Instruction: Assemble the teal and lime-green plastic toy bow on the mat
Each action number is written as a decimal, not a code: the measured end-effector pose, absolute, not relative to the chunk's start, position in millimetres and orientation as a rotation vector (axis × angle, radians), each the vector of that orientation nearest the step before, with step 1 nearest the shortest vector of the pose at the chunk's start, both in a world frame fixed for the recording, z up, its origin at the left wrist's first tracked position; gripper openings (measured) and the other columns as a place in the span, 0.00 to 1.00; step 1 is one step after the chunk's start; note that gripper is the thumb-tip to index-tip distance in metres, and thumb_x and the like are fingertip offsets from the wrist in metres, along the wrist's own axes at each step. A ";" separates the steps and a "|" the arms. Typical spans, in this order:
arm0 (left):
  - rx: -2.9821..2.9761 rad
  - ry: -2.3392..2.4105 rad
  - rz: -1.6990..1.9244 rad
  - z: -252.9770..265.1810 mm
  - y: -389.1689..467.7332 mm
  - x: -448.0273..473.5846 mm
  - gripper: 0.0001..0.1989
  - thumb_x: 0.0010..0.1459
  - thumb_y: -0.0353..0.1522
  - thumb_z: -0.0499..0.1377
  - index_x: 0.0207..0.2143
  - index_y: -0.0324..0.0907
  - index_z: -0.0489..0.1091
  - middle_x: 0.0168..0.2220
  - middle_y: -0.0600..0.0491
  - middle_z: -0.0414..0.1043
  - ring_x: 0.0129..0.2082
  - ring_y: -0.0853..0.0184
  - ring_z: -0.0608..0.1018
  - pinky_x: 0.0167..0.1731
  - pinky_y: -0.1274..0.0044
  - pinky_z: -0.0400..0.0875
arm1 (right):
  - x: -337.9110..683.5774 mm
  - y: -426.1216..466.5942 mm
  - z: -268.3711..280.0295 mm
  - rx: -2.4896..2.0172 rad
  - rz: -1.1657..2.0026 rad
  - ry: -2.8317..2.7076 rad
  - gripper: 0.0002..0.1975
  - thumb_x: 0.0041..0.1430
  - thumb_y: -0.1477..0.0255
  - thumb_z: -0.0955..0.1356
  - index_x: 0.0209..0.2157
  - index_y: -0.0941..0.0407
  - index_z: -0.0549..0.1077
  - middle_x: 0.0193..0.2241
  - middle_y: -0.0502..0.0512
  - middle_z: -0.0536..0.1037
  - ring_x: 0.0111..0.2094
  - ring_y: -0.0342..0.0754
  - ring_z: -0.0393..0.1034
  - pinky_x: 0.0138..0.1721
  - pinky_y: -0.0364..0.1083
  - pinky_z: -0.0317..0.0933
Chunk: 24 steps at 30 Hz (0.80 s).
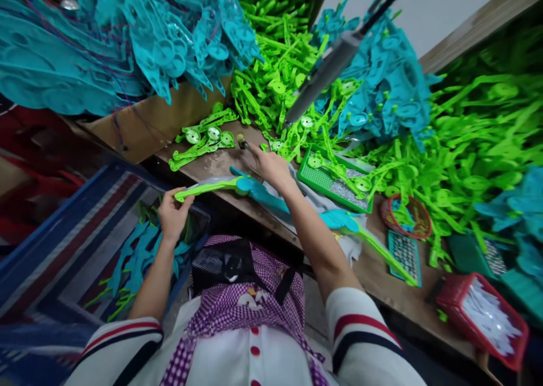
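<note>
My left hand (173,212) pinches the end of a bright green plastic arm (212,187). That arm joins a long blue plastic part (265,196), which runs along the bench edge and passes under my right forearm. A second green arm (388,256) extends from its far right end. My right hand (271,167) is over the bench above the blue part, fingers drawn together at a small dark piece with a yellowish tip (241,139). Blur hides how firmly they grip it. Left of it lie loose green arms with round discs (207,137).
A grey electric screwdriver (324,75) hangs above the bench. Green parts (275,58) and blue parts (377,81) are heaped behind. A green basket (335,177) holds small metal pieces; a red basket (483,318) holds pale pieces. A blue-edged bin (85,205) with blue-green assemblies stands left.
</note>
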<state>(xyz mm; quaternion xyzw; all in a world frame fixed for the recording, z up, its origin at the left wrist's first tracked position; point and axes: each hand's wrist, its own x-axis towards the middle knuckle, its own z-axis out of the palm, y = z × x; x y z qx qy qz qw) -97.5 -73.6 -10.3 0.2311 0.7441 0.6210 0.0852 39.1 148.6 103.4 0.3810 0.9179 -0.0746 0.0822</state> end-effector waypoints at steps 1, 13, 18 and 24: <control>0.733 2.296 1.833 -1.5 -76.1 -98.3 0.21 0.46 0.45 0.66 0.38 0.40 0.72 0.30 0.54 0.74 0.27 0.69 0.76 0.29 0.78 0.71 | 36.1 153.9 103.3 1.125 -0.219 2.702 0.26 0.69 0.69 0.53 0.67 0.46 0.53 0.48 0.63 0.78 0.45 0.59 0.75 0.40 0.51 0.64; 0.564 2.155 2.334 79.7 -11.7 -104.2 0.14 0.36 0.36 0.64 0.20 0.42 0.59 0.19 0.61 0.62 0.18 0.74 0.66 0.17 0.80 0.65 | 168.2 103.0 135.5 1.308 -0.407 3.399 0.19 0.69 0.65 0.59 0.55 0.53 0.72 0.42 0.58 0.81 0.42 0.51 0.76 0.42 0.49 0.67; 0.399 2.135 2.312 79.5 -1.3 -108.3 0.17 0.29 0.36 0.62 0.19 0.43 0.55 0.18 0.63 0.58 0.17 0.76 0.62 0.14 0.82 0.56 | 243.3 50.7 97.2 1.799 -0.649 3.414 0.13 0.66 0.71 0.63 0.48 0.52 0.76 0.34 0.54 0.83 0.33 0.47 0.77 0.37 0.46 0.70; 0.701 2.087 2.436 88.5 -3.5 -111.7 0.24 0.25 0.40 0.64 0.19 0.43 0.51 0.20 0.62 0.54 0.23 0.75 0.62 0.26 0.79 0.61 | 260.4 34.3 59.3 1.992 -0.549 3.384 0.11 0.65 0.73 0.64 0.46 0.53 0.77 0.36 0.57 0.83 0.37 0.49 0.78 0.40 0.48 0.71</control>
